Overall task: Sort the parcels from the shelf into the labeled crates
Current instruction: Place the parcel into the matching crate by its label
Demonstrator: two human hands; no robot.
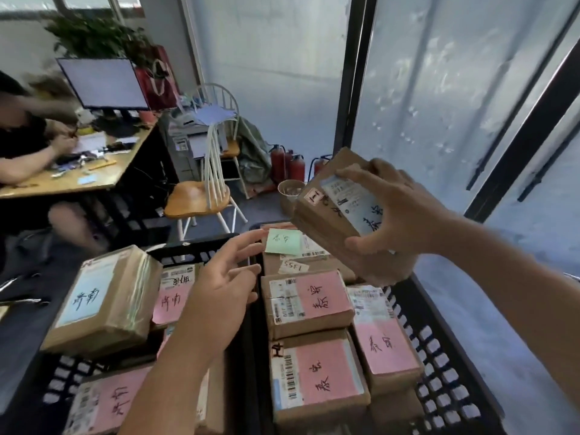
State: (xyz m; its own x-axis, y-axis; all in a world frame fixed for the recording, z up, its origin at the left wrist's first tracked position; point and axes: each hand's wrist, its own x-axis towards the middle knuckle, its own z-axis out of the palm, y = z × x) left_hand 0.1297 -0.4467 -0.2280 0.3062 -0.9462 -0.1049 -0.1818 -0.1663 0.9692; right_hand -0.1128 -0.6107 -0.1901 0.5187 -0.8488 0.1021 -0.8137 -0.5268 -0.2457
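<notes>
While our right hand [395,215] grips a brown cardboard parcel [332,202] from its far end, fingers curled over the top edge and thumb under the lower corner, the box hangs tilted in the air above the right-hand black plastic crate [439,356]. Its upper face carries a pale blue shipping label with dark handwriting and a small white sticker near one corner; the carton's edges are crisp and rectangular, sealed with glossy tape.

Our left hand [226,284] holds nothing, fingers spread and relaxed, hovering over the seam between the two crates. The right crate has a lattice wall of small square holes and is packed with flat cardboard boxes, most wearing smooth pink paper labels [323,293] with brush-like handwriting beside barcoded white stickers. One box at the far end bears a mint-green note [284,241]. The left crate [59,381], of the same perforated black plastic, holds more pink-labelled cartons, and a thicker parcel [103,299] with a light blue label, wrapped in shiny clear tape, lies on top of them.

Beyond, a wooden chair [197,196] with a rounded seat and thin white spindles stands near a wooden tabletop [94,180] carrying a flat monitor [103,83]. Red fire extinguishers [287,166] stand by the frosted glass wall.
</notes>
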